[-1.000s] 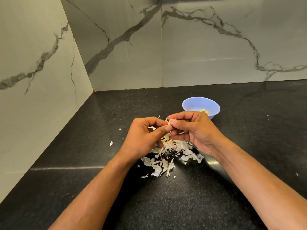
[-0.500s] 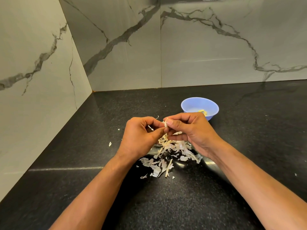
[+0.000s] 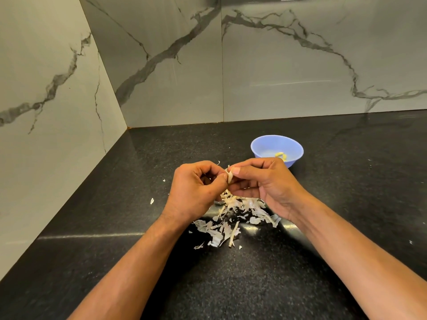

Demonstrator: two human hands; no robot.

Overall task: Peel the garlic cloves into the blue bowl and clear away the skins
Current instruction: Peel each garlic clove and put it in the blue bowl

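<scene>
At the left of the frame I saw pale marble-look wall tiles with grey veins meeting the dark, speckled, glossy bench [image 3: 92,227], with a few stray white flecks [image 3: 151,200] lying apart from the rest. At centre, my left hand [image 3: 196,190] was curled, thumb and fingertips pinching one side of a small garlic clove [image 3: 230,177]; my right hand [image 3: 261,181] pinched the other side, so both hands were brought together on it, thumb tips almost touching. The clove looked half-dressed, a thin papery flap standing off it. Below the hands lay the skins [image 3: 233,215], a loose heap of dry, curled, translucent white strips on the bench. Right of centre, just behind my right hand, stood the blue bowl [image 3: 263,146], smooth, round plastic by its look, with at least one yellowish peeled clove [image 3: 280,155] inside. I judged peeling well advanced, though how many cloves remained I could not tell; clearing the skins was not yet begun
</scene>
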